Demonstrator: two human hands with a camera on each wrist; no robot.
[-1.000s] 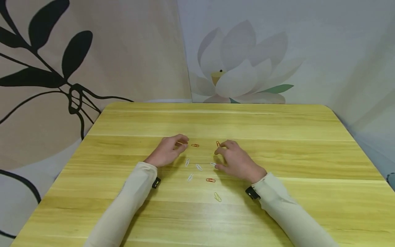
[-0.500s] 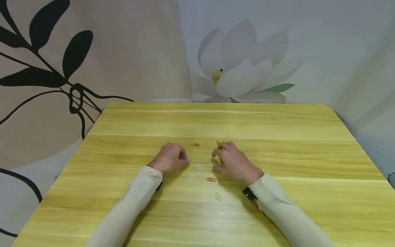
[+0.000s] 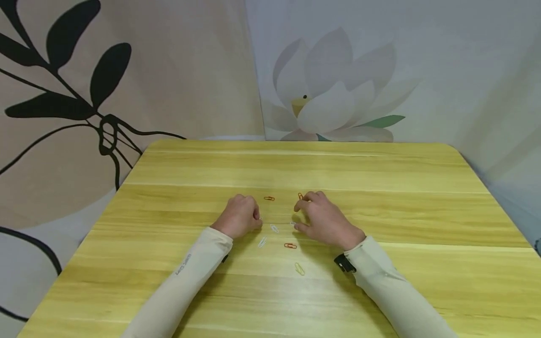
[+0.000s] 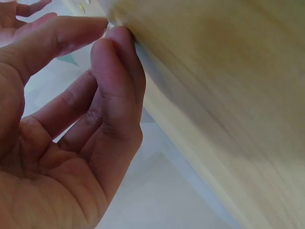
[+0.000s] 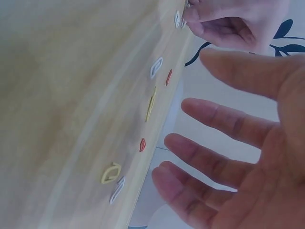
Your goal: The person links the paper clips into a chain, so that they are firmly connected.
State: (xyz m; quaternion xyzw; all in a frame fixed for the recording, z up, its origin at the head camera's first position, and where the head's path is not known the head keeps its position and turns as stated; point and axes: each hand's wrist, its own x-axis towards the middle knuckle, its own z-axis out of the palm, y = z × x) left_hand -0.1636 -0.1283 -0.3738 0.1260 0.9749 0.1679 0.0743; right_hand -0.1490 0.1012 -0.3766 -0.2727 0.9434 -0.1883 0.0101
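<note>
My left hand pinches a white paper clip between thumb and fingertips, down at the tabletop. Only a sliver of this clip shows at the fingertips in the left wrist view. Two white paper clips, one to the right and one nearer me, lie close by. Fingers spread and bent, my right hand hovers over the table with nothing in its grasp. Under its fingertips are a white paper clip and an orange-red paper clip. A yellow clip shows in the right wrist view.
Another orange-red paper clip lies beyond, between the hands. Nearer me lie a red paper clip and a yellow paper clip. The wooden table ends at a patterned curtain behind.
My left hand has come down and toward me from beside the far orange-red clip, and now pinches a white paper clip. The right hand has stayed nearly still.
</note>
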